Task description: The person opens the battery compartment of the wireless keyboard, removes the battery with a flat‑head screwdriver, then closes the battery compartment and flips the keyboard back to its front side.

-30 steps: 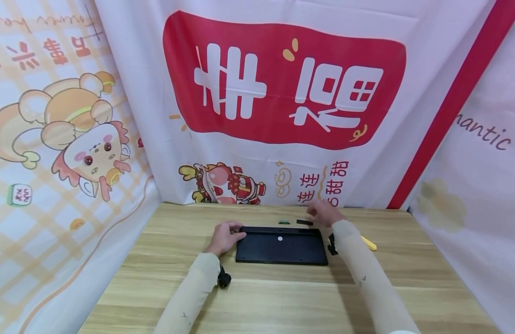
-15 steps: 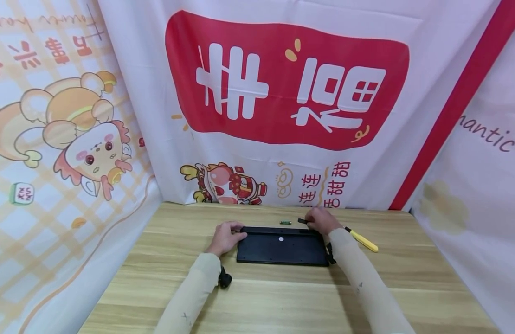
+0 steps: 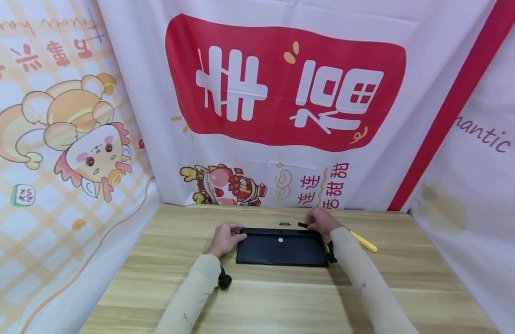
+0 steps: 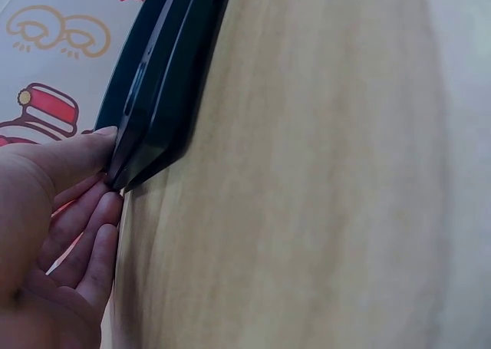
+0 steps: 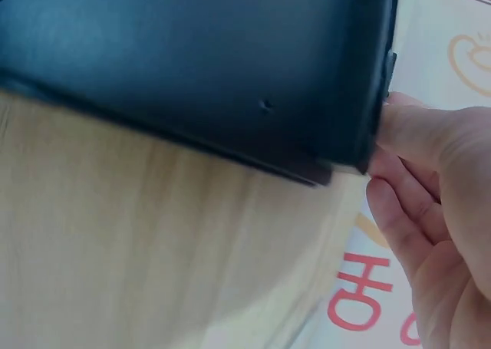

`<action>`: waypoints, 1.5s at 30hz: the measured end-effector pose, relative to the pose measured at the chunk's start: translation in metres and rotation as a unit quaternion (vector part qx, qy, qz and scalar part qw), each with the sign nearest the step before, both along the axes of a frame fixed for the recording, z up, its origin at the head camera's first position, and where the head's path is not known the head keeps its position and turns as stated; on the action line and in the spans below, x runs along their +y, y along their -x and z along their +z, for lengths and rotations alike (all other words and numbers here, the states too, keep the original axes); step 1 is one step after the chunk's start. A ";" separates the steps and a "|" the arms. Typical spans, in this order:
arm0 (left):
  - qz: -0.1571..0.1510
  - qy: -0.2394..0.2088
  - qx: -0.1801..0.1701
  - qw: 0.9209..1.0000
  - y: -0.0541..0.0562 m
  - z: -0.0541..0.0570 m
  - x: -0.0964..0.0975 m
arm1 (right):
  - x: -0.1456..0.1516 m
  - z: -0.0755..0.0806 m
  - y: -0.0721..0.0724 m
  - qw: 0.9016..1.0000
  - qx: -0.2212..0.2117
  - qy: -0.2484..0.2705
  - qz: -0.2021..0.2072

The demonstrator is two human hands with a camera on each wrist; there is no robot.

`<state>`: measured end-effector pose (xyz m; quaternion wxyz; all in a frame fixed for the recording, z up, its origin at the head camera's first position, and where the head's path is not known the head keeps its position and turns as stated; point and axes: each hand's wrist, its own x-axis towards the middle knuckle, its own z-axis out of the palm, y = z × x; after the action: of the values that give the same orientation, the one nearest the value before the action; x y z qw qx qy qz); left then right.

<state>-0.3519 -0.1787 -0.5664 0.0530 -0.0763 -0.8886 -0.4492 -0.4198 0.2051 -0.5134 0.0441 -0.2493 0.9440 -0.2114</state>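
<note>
A black keyboard (image 3: 281, 250) lies face down on the table, its underside up with a small round white sticker. My left hand (image 3: 225, 237) grips its far left corner; in the left wrist view the thumb lies on one face and fingertips (image 4: 112, 207) curl by the other. At the far right corner, my right hand (image 3: 322, 221) pinches a small black battery cover (image 3: 302, 224), mostly hidden by the fingers. A sliver of the cover (image 5: 392, 71) shows past the keyboard edge in the right wrist view. Just beyond the keyboard lies a small green battery (image 3: 284, 223).
Right of the right forearm lies a yellow-handled tool (image 3: 364, 242), its other end partly hidden by the sleeve. The wooden table (image 3: 274, 301) ends at a printed cloth (image 3: 232, 148) hanging behind it. More cloth hangs at both sides.
My right hand has come down onto the black battery cover and taken hold of it, and the cover sits slightly nearer the keyboard. The left hand keeps its grip on the keyboard.
</note>
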 end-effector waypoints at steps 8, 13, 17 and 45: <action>0.009 0.007 -0.007 1.000 -0.001 0.003 0.000 | 0.010 0.023 -0.004 1.000 -0.013 0.005 0.006; 0.011 0.013 -0.003 1.000 0.001 0.005 0.000 | 0.013 0.042 -0.010 1.000 -0.020 0.004 0.022; 0.011 0.014 -0.003 1.000 0.002 0.005 0.000 | 0.015 0.046 -0.012 0.999 -0.019 0.003 0.034; 0.008 0.007 -0.013 1.000 -0.003 0.006 0.005 | 0.012 0.017 -0.026 0.998 -0.020 0.015 0.062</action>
<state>-0.3493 -0.1741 -0.5599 0.0447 -0.0641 -0.8930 -0.4432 -0.3938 0.2167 -0.4960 0.0726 -0.3034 0.9225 -0.2274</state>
